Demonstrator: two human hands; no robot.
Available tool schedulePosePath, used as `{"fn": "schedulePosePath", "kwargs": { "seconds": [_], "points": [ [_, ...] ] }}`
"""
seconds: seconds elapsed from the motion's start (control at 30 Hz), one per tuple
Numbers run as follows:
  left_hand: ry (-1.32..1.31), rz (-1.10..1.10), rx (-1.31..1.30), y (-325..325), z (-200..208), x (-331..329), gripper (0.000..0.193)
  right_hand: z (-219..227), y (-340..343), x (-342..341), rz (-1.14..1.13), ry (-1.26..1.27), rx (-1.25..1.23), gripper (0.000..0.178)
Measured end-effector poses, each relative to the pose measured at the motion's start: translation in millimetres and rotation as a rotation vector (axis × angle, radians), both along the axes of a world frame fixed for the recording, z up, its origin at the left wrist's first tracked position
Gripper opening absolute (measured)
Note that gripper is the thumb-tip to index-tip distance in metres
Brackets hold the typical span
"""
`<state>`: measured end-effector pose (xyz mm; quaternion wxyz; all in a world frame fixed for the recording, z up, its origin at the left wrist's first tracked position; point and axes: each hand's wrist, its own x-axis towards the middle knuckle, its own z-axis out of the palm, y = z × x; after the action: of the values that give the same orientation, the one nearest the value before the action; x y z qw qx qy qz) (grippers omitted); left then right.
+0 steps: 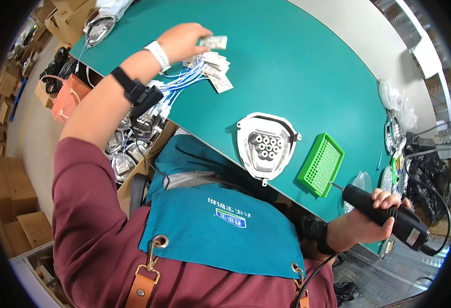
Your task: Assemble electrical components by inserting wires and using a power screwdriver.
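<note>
At the far side of the table, my left hand [182,42] pinches a small pale rectangular plate [216,42] by its edge. Just below it lies a pile of similar plates [219,82] with blue and white wires [187,79]. On the right, my right hand [361,226] wraps round a black corded electric screwdriver [360,199]. Its thin bit points left, reaching the near right edge of a green screw tray [306,179] dotted with holes. Between the hands, a silvery lamp housing [279,167] rests on the table, with several round light-coloured parts inside.
The green table [287,61] spans the view. A carton of lamp housings [123,167] stands at its left edge, near a pink bag [71,97]. Another housing [99,31] lies at the far left corner. Plastic bags [397,105] and parts line the right edge. A cord [444,205] trails from the screwdriver.
</note>
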<state>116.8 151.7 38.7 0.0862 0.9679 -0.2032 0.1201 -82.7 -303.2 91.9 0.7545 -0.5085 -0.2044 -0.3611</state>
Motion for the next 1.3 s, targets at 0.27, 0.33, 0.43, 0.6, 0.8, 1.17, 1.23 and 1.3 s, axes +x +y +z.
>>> {"fn": "schedulePosePath", "kwargs": {
  "seconds": [0.27,0.33,0.43,0.6,0.8,1.17,1.23,1.3],
  "points": [
    [-0.705,0.290,-0.692,-36.4,69.6,-75.8,0.025,4.6,12.0,6.8,0.076,-0.039,0.004,0.058],
    [-0.449,0.112,-0.898,-31.6,58.5,-99.1,0.036,8.7,22.9,8.5,0.092,-0.067,0.023,0.059],
    [-0.240,-0.203,-0.646,-110.9,38.5,-139.1,0.036,13.7,44.1,13.6,0.141,-0.107,-0.004,0.058],
    [-0.066,-0.307,-0.419,-149.4,-22.1,-152.0,0.039,3.5,88.8,37.1,0.263,-0.068,-0.158,0.052],
    [-0.033,-0.287,-0.396,-159.0,-38.0,-152.7,0.038,-11.6,122.6,56.1,0.240,0.004,-0.143,0.054],
    [-0.052,-0.285,-0.472,-159.7,-46.0,-153.6,0.041,-25.0,133.8,66.0,0.198,0.070,-0.295,0.049],
    [-0.047,-0.285,-0.483,-159.6,-46.5,-153.1,0.041,-27.2,134.0,66.7,0.188,0.079,-0.303,0.049],
    [-0.041,-0.284,-0.493,-160.4,-48.6,-152.0,0.041,-27.0,133.5,68.6,0.238,0.091,-0.258,0.049]
  ]
}}
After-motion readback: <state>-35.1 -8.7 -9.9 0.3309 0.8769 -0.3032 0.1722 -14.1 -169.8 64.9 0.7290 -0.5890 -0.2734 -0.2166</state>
